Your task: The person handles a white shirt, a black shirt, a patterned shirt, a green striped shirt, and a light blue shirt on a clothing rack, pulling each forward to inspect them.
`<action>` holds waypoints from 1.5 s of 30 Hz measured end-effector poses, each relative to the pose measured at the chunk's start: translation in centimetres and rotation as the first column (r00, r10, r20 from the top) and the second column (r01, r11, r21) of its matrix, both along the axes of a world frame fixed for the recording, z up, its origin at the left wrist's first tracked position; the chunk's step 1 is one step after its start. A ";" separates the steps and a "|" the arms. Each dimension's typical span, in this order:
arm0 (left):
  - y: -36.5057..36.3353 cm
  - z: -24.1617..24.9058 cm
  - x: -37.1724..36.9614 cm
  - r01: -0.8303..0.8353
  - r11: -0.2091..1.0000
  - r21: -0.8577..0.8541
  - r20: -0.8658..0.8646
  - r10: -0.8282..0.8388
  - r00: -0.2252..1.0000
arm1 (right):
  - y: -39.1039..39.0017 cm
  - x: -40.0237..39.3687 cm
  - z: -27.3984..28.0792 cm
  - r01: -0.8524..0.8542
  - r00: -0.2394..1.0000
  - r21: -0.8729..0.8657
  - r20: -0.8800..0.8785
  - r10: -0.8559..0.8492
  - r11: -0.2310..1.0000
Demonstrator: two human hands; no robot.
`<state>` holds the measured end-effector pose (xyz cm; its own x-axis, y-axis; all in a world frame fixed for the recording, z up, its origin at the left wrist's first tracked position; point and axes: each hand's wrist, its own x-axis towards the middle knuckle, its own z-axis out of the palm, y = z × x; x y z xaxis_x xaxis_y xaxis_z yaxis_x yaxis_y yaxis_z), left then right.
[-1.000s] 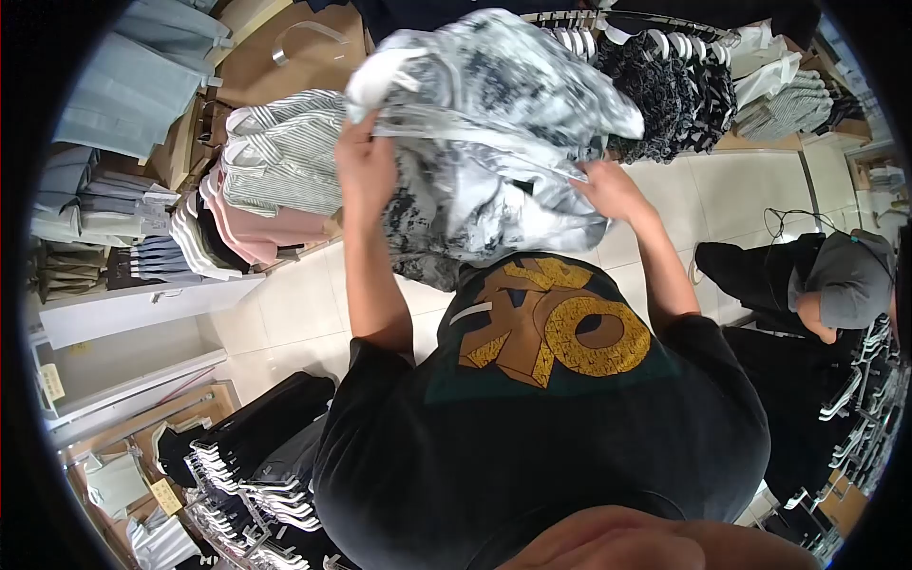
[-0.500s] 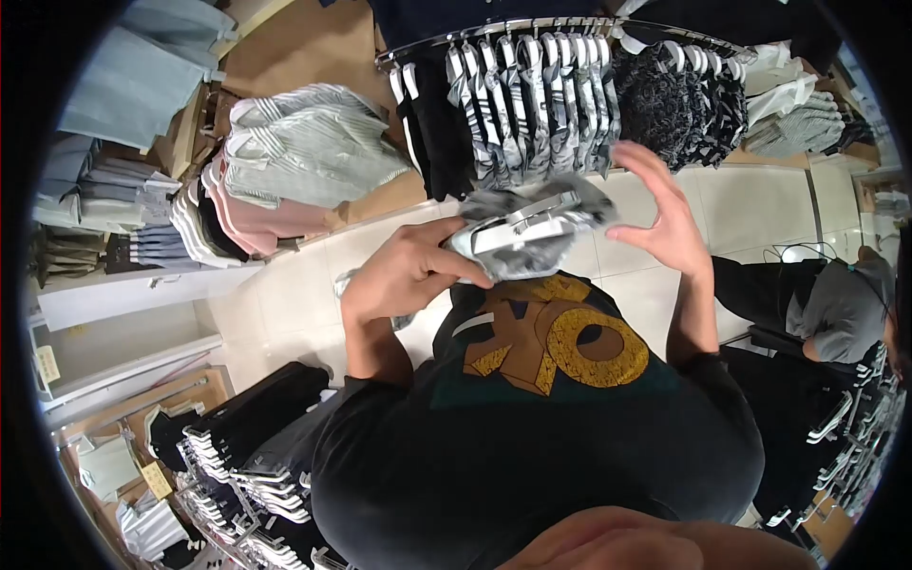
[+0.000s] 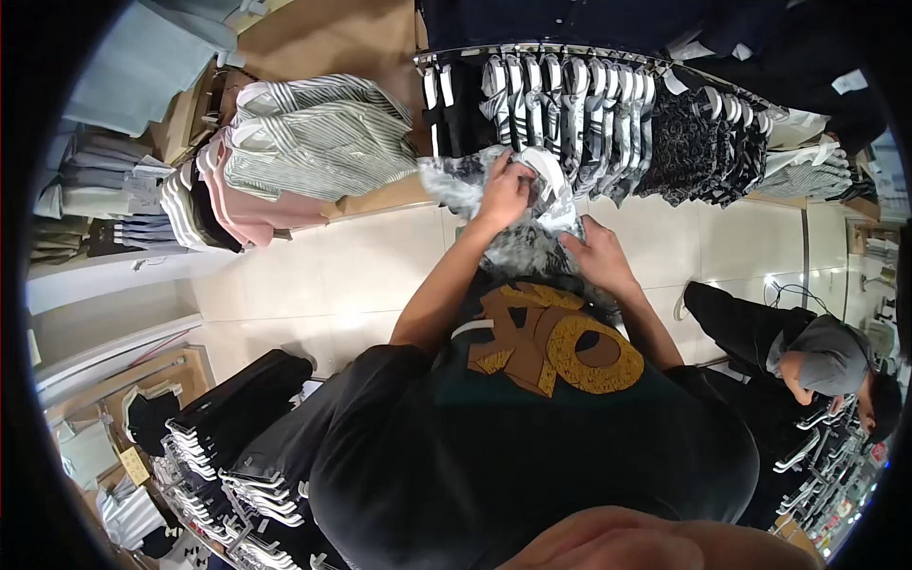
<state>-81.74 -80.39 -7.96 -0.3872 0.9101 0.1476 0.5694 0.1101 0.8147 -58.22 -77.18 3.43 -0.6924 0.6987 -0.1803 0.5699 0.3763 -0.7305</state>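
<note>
A grey-and-white patterned garment (image 3: 456,182) is stretched out in front of my chest, with a broad white hanger piece (image 3: 543,177) showing at its upper middle. My left hand (image 3: 505,195) is closed on the cloth just left of that white piece, its fingers curled over the top. At the garment's right edge, my right hand (image 3: 603,256) pinches the fabric between thumb and fingers. Lower folds of the cloth hang between my forearms, in front of my dark printed T-shirt (image 3: 541,446). How the hanger sits inside the garment is partly hidden.
Ahead, a metal rail (image 3: 570,49) carries similar patterned garments (image 3: 594,123) and black patterned ones (image 3: 703,142). Striped shirts (image 3: 318,142) lie at the left. Behind me are racks of dark trousers (image 3: 242,404). Another person (image 3: 822,351) stands at the right beside hangers.
The bunched garment has been spread open and shifted toward the rail. My left hand has moved forward and right; my right hand, open before, has come down and now grips the garment's edge.
</note>
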 end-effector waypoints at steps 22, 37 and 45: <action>7.5 -5.3 -19.4 -0.152 0.955 -0.256 0.224 0.212 0.951 | 12.4 -28.3 -19.4 0.271 0.930 0.191 0.199 -0.308 0.943; 7.7 -5.3 -23.3 -0.101 0.960 -0.261 0.388 0.200 0.900 | 13.8 -36.1 -20.7 0.388 0.921 0.024 -0.043 -0.387 0.921; 3.4 -2.2 -20.7 -0.100 0.971 -0.216 0.196 0.144 0.970 | 9.3 -25.0 -15.9 0.397 0.914 0.013 -0.099 -0.393 0.918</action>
